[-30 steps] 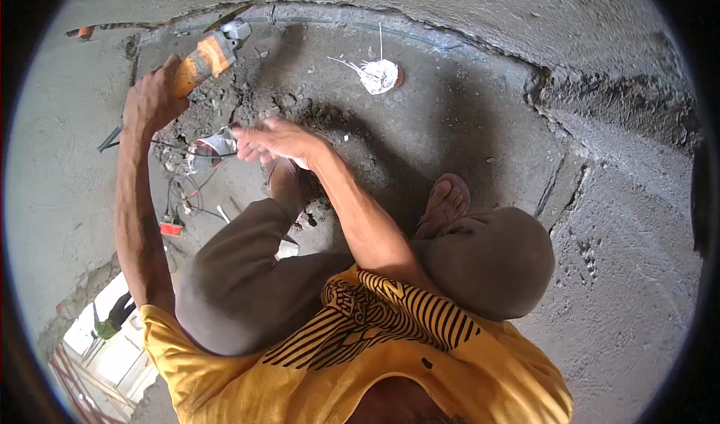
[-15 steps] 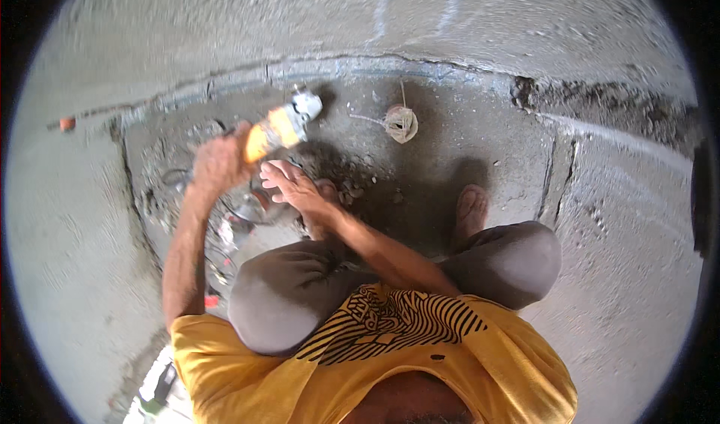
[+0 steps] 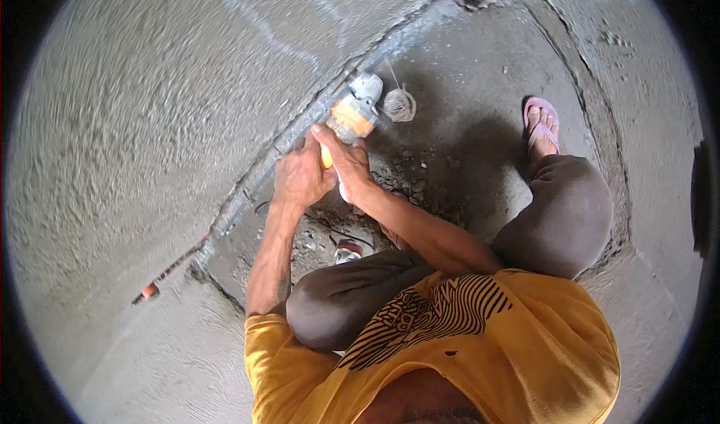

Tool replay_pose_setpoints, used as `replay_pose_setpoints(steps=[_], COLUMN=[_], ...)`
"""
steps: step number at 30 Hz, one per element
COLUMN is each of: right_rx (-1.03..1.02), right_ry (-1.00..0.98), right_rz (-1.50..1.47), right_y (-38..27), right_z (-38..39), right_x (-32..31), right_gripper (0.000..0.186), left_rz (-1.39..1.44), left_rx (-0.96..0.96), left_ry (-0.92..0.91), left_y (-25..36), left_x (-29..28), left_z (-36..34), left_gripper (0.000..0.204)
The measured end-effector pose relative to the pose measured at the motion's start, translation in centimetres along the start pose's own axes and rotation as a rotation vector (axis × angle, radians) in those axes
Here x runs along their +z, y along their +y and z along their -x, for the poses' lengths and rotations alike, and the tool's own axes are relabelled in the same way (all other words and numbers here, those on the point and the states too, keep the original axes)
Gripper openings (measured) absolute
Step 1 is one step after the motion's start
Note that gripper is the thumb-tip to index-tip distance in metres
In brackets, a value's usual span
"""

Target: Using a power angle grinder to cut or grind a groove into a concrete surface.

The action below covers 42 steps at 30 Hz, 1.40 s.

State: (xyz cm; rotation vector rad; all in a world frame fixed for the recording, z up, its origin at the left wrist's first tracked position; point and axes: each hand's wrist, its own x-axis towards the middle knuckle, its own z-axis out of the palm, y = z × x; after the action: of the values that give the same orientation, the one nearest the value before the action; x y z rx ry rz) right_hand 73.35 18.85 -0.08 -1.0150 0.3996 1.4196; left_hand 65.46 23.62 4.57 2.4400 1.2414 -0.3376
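My left hand (image 3: pixel 301 175) is closed round the rear grip of a yellow angle grinder (image 3: pixel 351 118). Over the grinder's body behind its grey metal head, my right hand (image 3: pixel 347 161) is wrapped from the other side. The head lies close along the groove (image 3: pixel 279 146) at the foot of the rough wall; whether the disc touches it is hidden. Just right of the head, a ball of pale string (image 3: pixel 400 104) rests on the floor, one strand running up toward the wall.
Rubble (image 3: pixel 420 173) lies on the concrete floor between my feet. A dark cable (image 3: pixel 330 227) loops near my left knee, beside a small red and silver object (image 3: pixel 348 251). A pink sandal (image 3: pixel 541 120) is on my right foot. An orange piece (image 3: pixel 151 291) sits at the wall's left end.
My right hand, apart with fingers spread before, now grips the grinder. The grinder has come up to the groove by the wall. The whole view has turned.
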Motion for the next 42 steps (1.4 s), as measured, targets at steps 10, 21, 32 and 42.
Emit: replay_pose_setpoints(steps=[10, 21, 32, 42], right_rx=[-0.071, 0.207, 0.22, 0.277], right_ry=[0.06, 0.005, 0.046, 0.013], right_rz=[-0.266, -0.194, 0.056, -0.128], right_y=[-5.3, -8.4, -7.3, -4.2], right_z=[-5.6, -7.8, -9.1, -1.6], right_x=[-0.8, -2.8, -3.9, -0.5], right_gripper=[0.038, 0.055, 0.083, 0.041], left_rz=[-0.13, -0.287, -0.325, -0.303], left_rx=[0.005, -0.121, -0.123, -0.238], left_ry=[-0.169, -0.441, -0.456, -0.301], left_y=[4.1, 7.6, 8.4, 4.3], left_x=[-0.8, -1.3, -1.3, -3.0], left_z=[-8.2, -12.5, -12.6, -4.3], left_gripper=[0.063, 0.066, 0.065, 0.065])
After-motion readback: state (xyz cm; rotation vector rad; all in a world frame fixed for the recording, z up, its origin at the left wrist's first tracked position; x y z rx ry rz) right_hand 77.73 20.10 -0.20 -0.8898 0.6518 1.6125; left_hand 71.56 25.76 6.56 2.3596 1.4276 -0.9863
